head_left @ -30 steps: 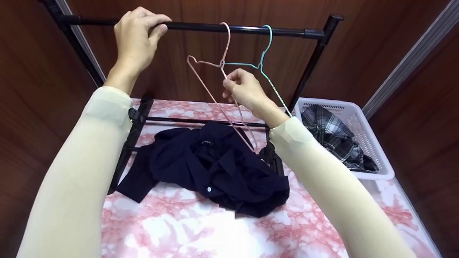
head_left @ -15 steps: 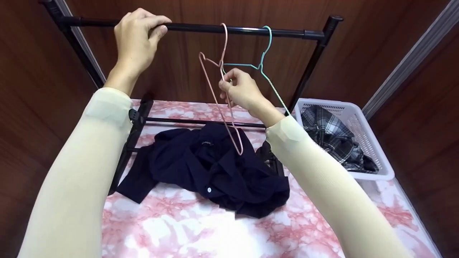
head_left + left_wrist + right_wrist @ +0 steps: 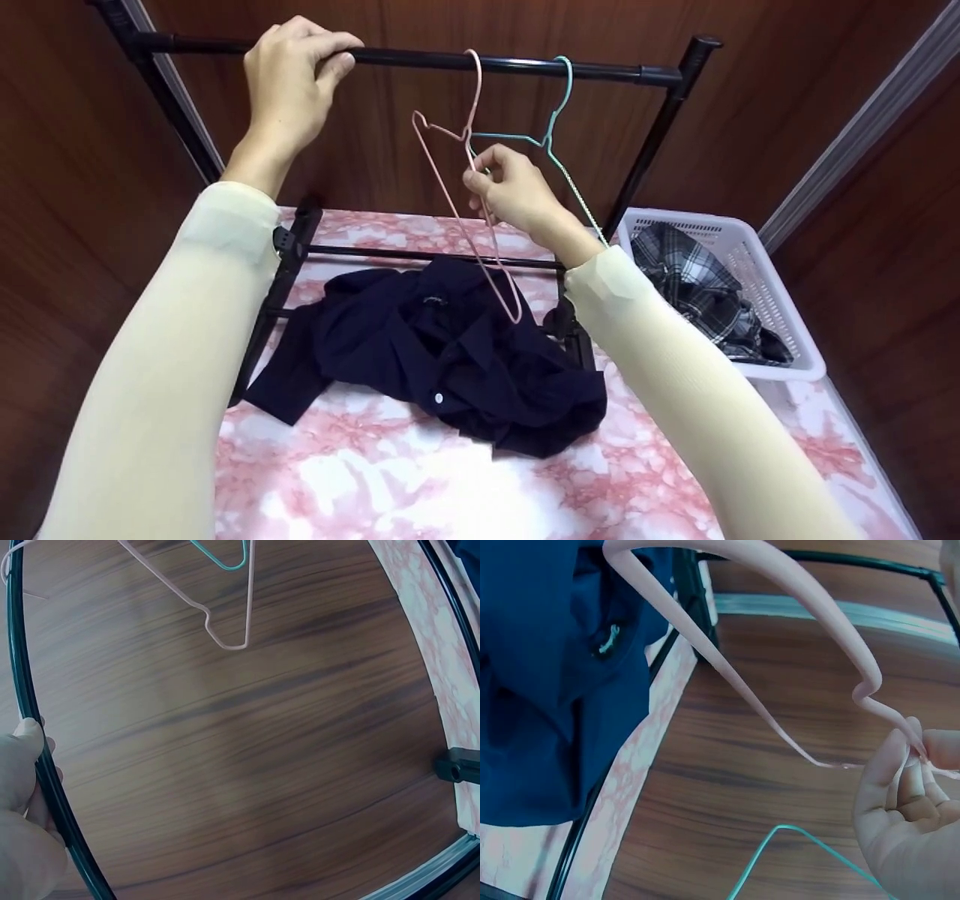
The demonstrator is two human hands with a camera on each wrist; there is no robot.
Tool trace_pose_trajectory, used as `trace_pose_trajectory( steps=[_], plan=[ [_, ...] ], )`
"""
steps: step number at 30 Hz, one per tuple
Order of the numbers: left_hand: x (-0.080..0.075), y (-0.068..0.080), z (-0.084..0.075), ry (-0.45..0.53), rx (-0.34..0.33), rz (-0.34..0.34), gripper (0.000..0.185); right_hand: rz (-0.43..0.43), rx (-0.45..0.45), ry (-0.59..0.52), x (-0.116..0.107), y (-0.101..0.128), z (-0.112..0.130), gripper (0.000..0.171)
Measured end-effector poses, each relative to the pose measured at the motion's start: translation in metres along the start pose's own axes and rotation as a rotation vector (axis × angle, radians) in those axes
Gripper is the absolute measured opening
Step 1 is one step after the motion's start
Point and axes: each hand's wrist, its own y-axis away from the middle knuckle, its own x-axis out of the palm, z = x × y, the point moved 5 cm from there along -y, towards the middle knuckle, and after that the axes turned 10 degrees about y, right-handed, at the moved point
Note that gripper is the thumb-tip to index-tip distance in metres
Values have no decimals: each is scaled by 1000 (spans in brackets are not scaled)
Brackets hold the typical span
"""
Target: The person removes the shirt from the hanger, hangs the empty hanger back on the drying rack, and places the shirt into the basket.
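My left hand (image 3: 289, 82) grips the black top rail (image 3: 405, 58) of a clothes rack near its left end; in the left wrist view its thumb and fingers wrap that rail. My right hand (image 3: 514, 184) pinches the shoulder of a pink hanger (image 3: 448, 199) just below its neck. The pink hanger's hook sits over the rail, and its body is turned at an angle. To its right a mint-green hanger (image 3: 568, 174) hangs on the same rail, partly behind my right hand and sleeve. Below lies a crumpled navy shirt (image 3: 390, 345), its collar and label (image 3: 609, 641) facing up.
A white basket (image 3: 810, 367) with a black-and-white plaid garment (image 3: 701, 292) stands to the right. The rack's lower bar (image 3: 375, 253) crosses behind the shirt. Brown wood-grain panels (image 3: 885, 225) enclose the sides and back. The surface (image 3: 360, 480) has a pink-and-white marbled pattern.
The pink hanger has turned about its hook, its lower end swinging left and then a little back right, with my right hand following. My left hand stays on the rail.
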Motion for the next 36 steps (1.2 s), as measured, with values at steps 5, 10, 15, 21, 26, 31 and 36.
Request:
trace_pose_trajectory(
  steps=[5,10,15,21,26,31,36],
  plan=[
    [1,2,0,-5,4,6,24,5,-19,43,-6,4,-3,10],
    [1,1,-2,-5,5,7,24,21,-8,28,-15,9,-7,16],
    [1,0,-1,-6,7,8,24,39,18,4,-26,17,-9,22],
    [-3,1,2,-4,-8,0,23,25,2,65,-40,30,-8,31],
    [0,0,1,2,-7,5,23,-29,-34,133,-54,52,-3,36],
    [4,-2,-3,9,2,7,23,-59,-85,140,-62,79,-3,40],
    [7,-4,-5,7,8,18,24,-91,-135,133,-62,105,-7,42]
  ],
)
